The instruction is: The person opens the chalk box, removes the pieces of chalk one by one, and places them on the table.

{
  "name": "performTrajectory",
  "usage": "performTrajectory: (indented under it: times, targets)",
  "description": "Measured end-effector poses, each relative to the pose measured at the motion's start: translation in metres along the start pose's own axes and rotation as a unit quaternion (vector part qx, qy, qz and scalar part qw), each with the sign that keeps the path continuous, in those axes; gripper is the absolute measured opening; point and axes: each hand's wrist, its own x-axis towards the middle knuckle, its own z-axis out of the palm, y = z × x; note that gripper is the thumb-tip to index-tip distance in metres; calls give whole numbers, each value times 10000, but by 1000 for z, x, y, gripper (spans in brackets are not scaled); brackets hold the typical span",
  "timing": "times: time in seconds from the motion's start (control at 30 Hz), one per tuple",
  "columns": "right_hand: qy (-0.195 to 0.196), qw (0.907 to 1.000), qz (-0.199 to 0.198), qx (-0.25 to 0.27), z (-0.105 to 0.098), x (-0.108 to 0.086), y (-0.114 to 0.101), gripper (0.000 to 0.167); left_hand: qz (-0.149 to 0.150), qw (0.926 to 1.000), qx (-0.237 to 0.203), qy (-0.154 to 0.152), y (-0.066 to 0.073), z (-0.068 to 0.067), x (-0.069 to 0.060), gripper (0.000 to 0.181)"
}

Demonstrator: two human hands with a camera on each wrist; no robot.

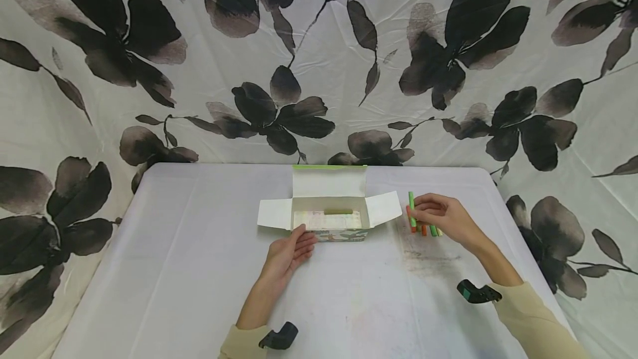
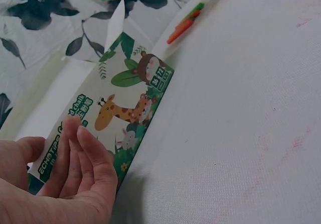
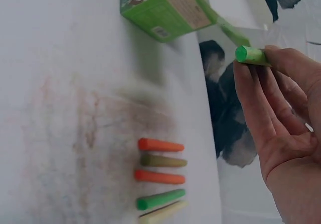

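My right hand (image 1: 443,216) pinches a bright green chalk stick (image 3: 253,56) between thumb and fingers, held above the table to the right of the box. My left hand (image 1: 286,256) grips the front left corner of an open chalk box (image 2: 120,108), thumb at its top edge and fingers along the printed front. Inside the box an olive chalk stick (image 1: 338,211) lies on top of a pale, patterned layer. Below the right hand, several chalk sticks lie in a row, among them an orange chalk (image 3: 160,177), a darker green chalk (image 3: 161,199) and a pale yellow chalk (image 3: 163,213).
The box's side flaps (image 1: 382,208) spread outward and its lid (image 1: 329,181) stands up at the back. Chalk smudges mark the white table (image 1: 199,270) near the row. Behind the table's far edge hangs a floral cloth (image 1: 319,43).
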Motion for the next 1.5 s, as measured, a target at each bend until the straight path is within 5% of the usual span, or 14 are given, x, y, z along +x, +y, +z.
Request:
performTrajectory:
  times: [0.4, 0.73, 1.1, 1.5]
  targets:
    - [127, 9993, 325, -149, 9, -20, 36, 48, 12, 9998, 154, -136, -2, -4, 1, 50]
    - [-198, 9984, 446, -286, 19, -33, 61, 44, 7, 9999, 140, -77, -2, -2, 0, 48]
    - [-180, 9907, 165, -1338, 31, -30, 58, 24, 16, 9999, 107, -81, 0, -1, -1, 46]
    - [-132, 9824, -41, -1860, 28, -24, 46, 15, -11, 10000, 59, -73, -1, -2, 1, 46]
